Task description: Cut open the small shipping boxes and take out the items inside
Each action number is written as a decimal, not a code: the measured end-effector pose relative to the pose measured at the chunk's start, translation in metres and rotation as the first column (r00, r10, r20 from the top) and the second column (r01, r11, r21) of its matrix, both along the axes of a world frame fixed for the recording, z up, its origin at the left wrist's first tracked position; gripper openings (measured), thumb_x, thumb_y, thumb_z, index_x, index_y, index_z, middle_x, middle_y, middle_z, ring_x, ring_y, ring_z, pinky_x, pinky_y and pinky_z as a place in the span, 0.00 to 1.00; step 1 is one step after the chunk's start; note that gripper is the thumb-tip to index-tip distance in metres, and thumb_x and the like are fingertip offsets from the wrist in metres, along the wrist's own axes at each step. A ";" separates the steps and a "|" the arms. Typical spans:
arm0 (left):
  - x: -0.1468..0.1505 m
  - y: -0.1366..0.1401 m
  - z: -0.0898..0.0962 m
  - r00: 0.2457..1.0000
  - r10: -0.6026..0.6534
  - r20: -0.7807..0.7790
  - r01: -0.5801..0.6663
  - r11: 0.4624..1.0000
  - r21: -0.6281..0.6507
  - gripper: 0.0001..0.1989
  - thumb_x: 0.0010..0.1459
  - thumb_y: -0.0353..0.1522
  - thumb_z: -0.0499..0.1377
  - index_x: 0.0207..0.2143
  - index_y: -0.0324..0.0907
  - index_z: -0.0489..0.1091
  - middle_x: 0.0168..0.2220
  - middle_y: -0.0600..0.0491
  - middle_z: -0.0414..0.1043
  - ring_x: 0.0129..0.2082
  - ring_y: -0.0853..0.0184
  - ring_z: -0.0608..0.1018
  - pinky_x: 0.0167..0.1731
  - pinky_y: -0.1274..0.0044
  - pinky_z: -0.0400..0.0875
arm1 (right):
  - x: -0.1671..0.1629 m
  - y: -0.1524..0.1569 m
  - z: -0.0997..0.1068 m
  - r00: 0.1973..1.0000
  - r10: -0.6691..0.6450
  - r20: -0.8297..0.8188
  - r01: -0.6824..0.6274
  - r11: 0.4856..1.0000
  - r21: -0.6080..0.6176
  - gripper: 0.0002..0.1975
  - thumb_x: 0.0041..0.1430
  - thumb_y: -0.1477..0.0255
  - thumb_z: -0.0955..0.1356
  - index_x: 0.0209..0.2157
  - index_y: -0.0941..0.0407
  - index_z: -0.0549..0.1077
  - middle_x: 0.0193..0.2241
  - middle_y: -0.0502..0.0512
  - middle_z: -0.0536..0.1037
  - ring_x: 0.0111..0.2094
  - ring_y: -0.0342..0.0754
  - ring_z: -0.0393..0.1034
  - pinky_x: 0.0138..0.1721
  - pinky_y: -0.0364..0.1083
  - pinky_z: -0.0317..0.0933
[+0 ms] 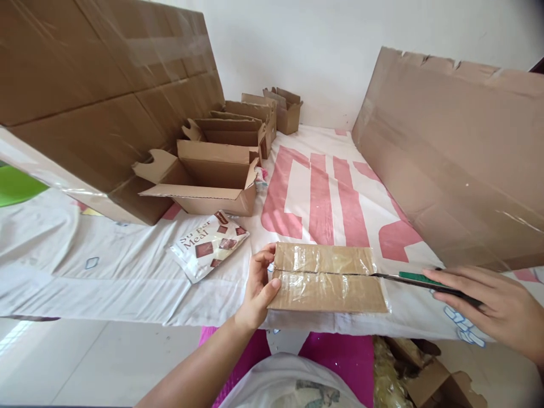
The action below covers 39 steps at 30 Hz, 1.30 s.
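Observation:
A small closed cardboard box [329, 292] with clear tape over its middle seam lies near the table's front edge. My left hand [259, 286] grips its left end, thumb on top and fingers behind. In my right hand [488, 300] is a slim dark-bladed tool [399, 277] with a green part; whether it is a knife or scissors I cannot tell. Its pointed tip touches the right end of the taped seam. A white and brown "Super Meal" packet [210, 245] lies flat to the left of my left hand.
Open small cardboard boxes [212, 198] stand in a row behind the packet. Large cardboard panels rise at left [106, 102] and right [459, 164]. A white cloth [127, 283] with pink print covers the table. Below at right are cardboard scraps [442, 379] and crumpled tape [389, 368].

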<state>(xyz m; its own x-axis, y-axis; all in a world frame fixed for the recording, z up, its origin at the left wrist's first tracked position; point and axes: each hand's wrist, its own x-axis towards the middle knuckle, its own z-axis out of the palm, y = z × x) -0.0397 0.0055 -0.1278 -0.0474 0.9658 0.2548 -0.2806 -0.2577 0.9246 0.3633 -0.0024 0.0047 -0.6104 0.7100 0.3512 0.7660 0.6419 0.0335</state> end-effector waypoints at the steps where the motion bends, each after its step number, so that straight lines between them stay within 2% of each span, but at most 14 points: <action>1: 0.000 0.000 0.000 1.000 0.006 -0.002 -0.006 1.000 0.012 0.19 0.55 0.44 0.61 0.45 0.48 0.62 0.58 0.48 0.59 0.60 0.53 0.62 0.59 0.60 0.54 | 0.000 -0.002 -0.004 1.000 0.004 -0.007 -0.004 0.999 0.050 0.18 0.65 0.63 0.66 0.55 0.45 0.72 0.40 0.50 0.79 0.36 0.47 0.75 0.42 0.46 0.66; 4: -0.001 0.001 0.000 1.000 0.018 -0.010 -0.018 0.999 0.030 0.19 0.56 0.44 0.60 0.47 0.50 0.62 0.58 0.49 0.59 0.61 0.53 0.61 0.59 0.59 0.54 | -0.004 -0.006 -0.018 0.999 -0.008 -0.037 0.014 0.989 0.146 0.19 0.63 0.65 0.68 0.56 0.45 0.71 0.37 0.50 0.80 0.32 0.48 0.75 0.41 0.48 0.65; 7: -0.005 -0.001 0.003 0.996 0.012 -0.084 -0.009 0.999 0.045 0.21 0.57 0.45 0.59 0.51 0.51 0.61 0.61 0.48 0.56 0.65 0.51 0.57 0.61 0.57 0.50 | -0.010 -0.008 -0.032 0.992 -0.054 -0.115 0.072 0.984 0.161 0.23 0.61 0.70 0.69 0.58 0.45 0.69 0.37 0.50 0.80 0.32 0.47 0.75 0.40 0.46 0.66; 10: -0.011 -0.001 0.010 0.965 -0.074 -0.253 0.095 0.993 0.071 0.22 0.59 0.45 0.57 0.53 0.48 0.64 0.65 0.46 0.52 0.67 0.48 0.53 0.63 0.55 0.46 | -0.018 -0.008 -0.045 0.953 -0.156 -0.258 0.204 0.964 0.169 0.26 0.61 0.71 0.69 0.60 0.47 0.66 0.42 0.53 0.80 0.35 0.48 0.76 0.41 0.44 0.68; 12: -0.013 0.001 0.015 0.929 -0.138 -0.344 0.173 0.982 0.075 0.24 0.60 0.45 0.56 0.57 0.48 0.65 0.67 0.46 0.49 0.68 0.48 0.51 0.65 0.55 0.45 | -0.023 -0.006 -0.049 0.929 -0.191 -0.316 0.253 0.953 0.168 0.24 0.61 0.70 0.69 0.59 0.47 0.67 0.43 0.52 0.80 0.36 0.49 0.77 0.41 0.43 0.69; 16: -0.018 0.010 0.023 0.888 -0.170 -0.426 0.229 0.969 0.091 0.32 0.60 0.45 0.56 0.65 0.49 0.56 0.67 0.47 0.51 0.68 0.48 0.51 0.66 0.56 0.43 | -0.028 0.001 -0.048 0.899 -0.287 -0.331 0.346 0.929 0.134 0.19 0.60 0.66 0.69 0.54 0.48 0.72 0.41 0.52 0.81 0.37 0.50 0.78 0.43 0.43 0.69; 20: -0.023 0.020 0.026 0.879 -0.211 -0.426 0.263 0.963 0.064 0.37 0.59 0.45 0.58 0.67 0.50 0.50 0.66 0.47 0.54 0.66 0.48 0.55 0.65 0.56 0.47 | -0.021 0.013 -0.059 0.825 -0.464 -0.324 0.487 0.874 -0.011 0.20 0.62 0.60 0.66 0.53 0.52 0.72 0.45 0.56 0.80 0.42 0.52 0.77 0.44 0.46 0.69; 22: -0.025 0.022 0.025 0.868 -0.230 -0.441 0.281 0.958 0.054 0.37 0.59 0.44 0.58 0.67 0.50 0.50 0.66 0.47 0.54 0.66 0.48 0.55 0.65 0.55 0.47 | -0.015 0.020 -0.079 0.829 -0.500 -0.251 0.482 0.866 -0.135 0.22 0.64 0.59 0.64 0.55 0.53 0.71 0.48 0.58 0.79 0.44 0.53 0.76 0.43 0.48 0.69; 25: -0.025 0.024 0.020 0.855 -0.229 -0.465 0.292 0.954 0.067 0.37 0.59 0.44 0.57 0.68 0.50 0.48 0.67 0.47 0.52 0.66 0.48 0.54 0.65 0.54 0.45 | -0.009 0.025 -0.121 0.860 -0.485 -0.155 0.432 0.856 -0.283 0.22 0.65 0.62 0.61 0.56 0.54 0.69 0.47 0.60 0.78 0.44 0.54 0.75 0.42 0.51 0.70; 28: -0.025 0.025 0.015 0.862 -0.230 -0.451 0.295 0.952 0.079 0.38 0.59 0.44 0.57 0.68 0.49 0.47 0.67 0.47 0.51 0.66 0.47 0.54 0.64 0.54 0.46 | -0.013 0.024 -0.148 0.891 -0.444 -0.098 0.394 0.861 -0.321 0.22 0.62 0.63 0.61 0.54 0.56 0.71 0.44 0.62 0.78 0.44 0.57 0.74 0.46 0.56 0.68; 31: -0.025 0.026 0.013 0.861 -0.238 -0.449 0.304 0.950 0.079 0.38 0.59 0.43 0.58 0.68 0.50 0.47 0.68 0.48 0.48 0.67 0.48 0.52 0.65 0.55 0.45 | -0.027 0.017 -0.138 0.891 -0.402 -0.213 0.347 0.903 -0.251 0.19 0.63 0.61 0.61 0.48 0.55 0.74 0.45 0.62 0.77 0.48 0.59 0.71 0.49 0.59 0.66; 34: -0.027 0.026 0.013 0.854 -0.250 -0.456 0.313 0.947 0.068 0.37 0.60 0.44 0.58 0.68 0.50 0.48 0.69 0.48 0.48 0.68 0.48 0.51 0.65 0.55 0.44 | -0.047 0.005 -0.102 0.871 -0.281 -0.402 0.177 0.944 -0.277 0.18 0.68 0.62 0.58 0.51 0.53 0.72 0.49 0.60 0.75 0.52 0.55 0.69 0.51 0.55 0.65; 36: -0.029 0.026 0.014 0.863 -0.251 -0.439 0.309 0.949 0.065 0.35 0.62 0.46 0.54 0.68 0.49 0.49 0.69 0.48 0.48 0.68 0.49 0.51 0.66 0.56 0.43 | -0.059 -0.005 -0.080 0.854 -0.202 -0.479 0.043 0.946 -0.322 0.19 0.69 0.60 0.57 0.52 0.52 0.71 0.51 0.60 0.73 0.53 0.55 0.68 0.52 0.55 0.65; 39: -0.030 0.027 0.016 0.884 -0.249 -0.396 0.292 0.955 0.052 0.31 0.66 0.49 0.42 0.67 0.47 0.51 0.69 0.49 0.50 0.68 0.52 0.51 0.67 0.59 0.42 | -0.069 -0.019 -0.062 0.791 -0.132 -0.598 -0.113 0.928 -0.354 0.21 0.68 0.56 0.57 0.47 0.52 0.74 0.49 0.61 0.74 0.53 0.57 0.67 0.52 0.56 0.64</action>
<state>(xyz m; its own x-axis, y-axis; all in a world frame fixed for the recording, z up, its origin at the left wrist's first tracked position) -0.0692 0.0324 -0.1118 0.3332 0.8931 0.3023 0.0144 -0.3254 0.9455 0.2943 -0.0211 -0.0570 -0.3515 0.8616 0.3662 0.5532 0.5067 -0.6612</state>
